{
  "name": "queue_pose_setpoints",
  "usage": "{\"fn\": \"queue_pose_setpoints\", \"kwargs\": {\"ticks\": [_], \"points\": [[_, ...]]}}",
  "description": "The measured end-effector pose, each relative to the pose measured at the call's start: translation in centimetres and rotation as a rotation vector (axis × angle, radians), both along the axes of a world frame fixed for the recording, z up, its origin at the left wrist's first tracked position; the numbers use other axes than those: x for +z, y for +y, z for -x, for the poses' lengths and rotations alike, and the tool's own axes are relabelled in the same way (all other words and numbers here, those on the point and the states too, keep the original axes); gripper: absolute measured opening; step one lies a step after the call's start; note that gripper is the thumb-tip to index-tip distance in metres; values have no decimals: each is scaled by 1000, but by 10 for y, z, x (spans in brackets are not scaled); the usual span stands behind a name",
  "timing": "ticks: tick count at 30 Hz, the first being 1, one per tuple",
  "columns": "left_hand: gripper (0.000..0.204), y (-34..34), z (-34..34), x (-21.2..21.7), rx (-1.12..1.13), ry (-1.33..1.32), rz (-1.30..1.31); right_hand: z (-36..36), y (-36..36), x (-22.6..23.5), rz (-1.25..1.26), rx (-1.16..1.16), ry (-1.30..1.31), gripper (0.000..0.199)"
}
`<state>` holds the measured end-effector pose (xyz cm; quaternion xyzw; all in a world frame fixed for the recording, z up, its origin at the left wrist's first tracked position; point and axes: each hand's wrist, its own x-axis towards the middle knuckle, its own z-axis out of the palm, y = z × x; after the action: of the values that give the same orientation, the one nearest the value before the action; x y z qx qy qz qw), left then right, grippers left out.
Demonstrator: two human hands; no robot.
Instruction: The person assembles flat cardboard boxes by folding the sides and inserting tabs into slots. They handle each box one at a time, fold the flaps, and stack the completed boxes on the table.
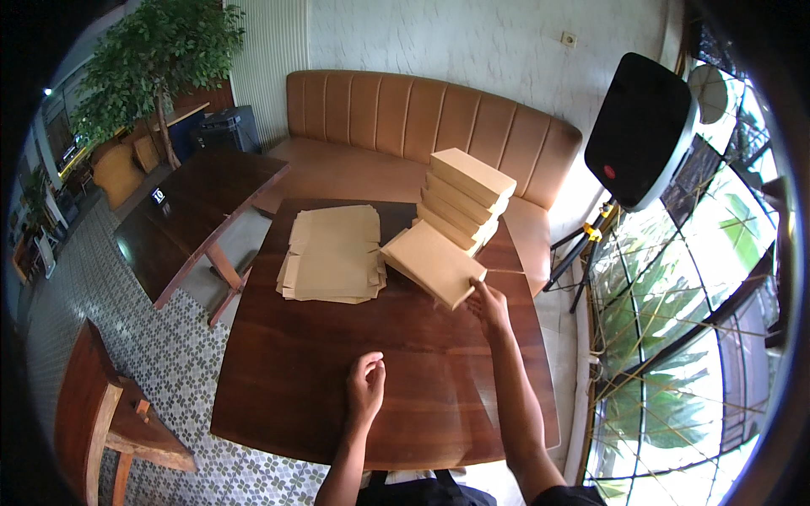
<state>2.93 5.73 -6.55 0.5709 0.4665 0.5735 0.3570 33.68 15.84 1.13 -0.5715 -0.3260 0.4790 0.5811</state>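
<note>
Right hand pinching tilted flat brown cardboard box at near corner | light, stiff, crushable; grip edges | left hand loosely curled, empty

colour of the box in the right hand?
Tan kraft brown, plain; head view shows the box at the right hand.

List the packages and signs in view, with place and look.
Tilted box: tan, flat, at right hand, leaning against stack.
Box stack: tan closed boxes, table's far right.
Flat blanks: tan unfolded card pile, left of stack.
Small sign: dark card on left table.
</note>
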Motion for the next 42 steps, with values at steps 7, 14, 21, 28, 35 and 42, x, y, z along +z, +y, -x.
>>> {"fn": "queue_pose_setpoints", "kwargs": {"ticks": [7,14,21,28,35,42], "points": [[11,-1,2,10,-27,79,-63,-23,85,-2,71,-80,-312,61],[9,6,3,4,-39,70,-39,-14,39,-41,-152,-65,-285,43],[52,126,45,21,144,753,-371,-3,-36,-80,-236,-89,-298,15],[66,218,69,18,-302,1170,-230,-3,-16,-80,-243,-136,-497,15],[48,229,71,20,-306,1307,-427,-1,-25,-66,-187,-124,-467,16],[12,237,69,43,-87,1039,-309,-3,-27,-62,-182,-122,-447,16]]}}
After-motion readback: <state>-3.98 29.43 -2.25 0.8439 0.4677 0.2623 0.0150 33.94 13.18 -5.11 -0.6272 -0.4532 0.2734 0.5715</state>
